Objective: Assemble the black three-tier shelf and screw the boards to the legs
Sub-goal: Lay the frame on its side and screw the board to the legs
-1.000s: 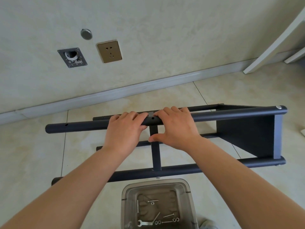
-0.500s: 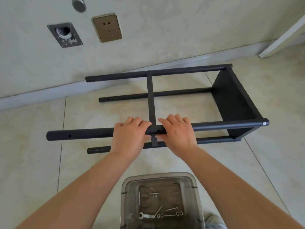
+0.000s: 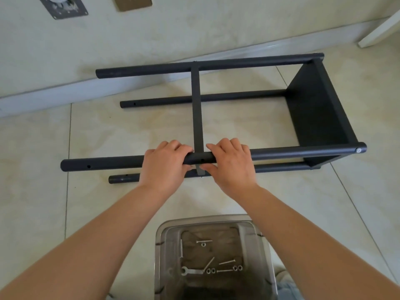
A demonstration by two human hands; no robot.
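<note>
Four black round legs make up the shelf frame, which lies on its side on the pale tiled floor just in front of the wall's skirting. At the right end a full black board joins all four legs, and near the middle you see a second board edge-on as a thin dark strip running from the far upper leg to the near one. The left ends of the legs are open, with small screw holes showing. Your left hand and right hand both grasp the near upper leg, fingers curled over it, one on each side of the middle board. Below your arms sits a clear plastic bin holding loose screws, washers and a small wrench.
</note>
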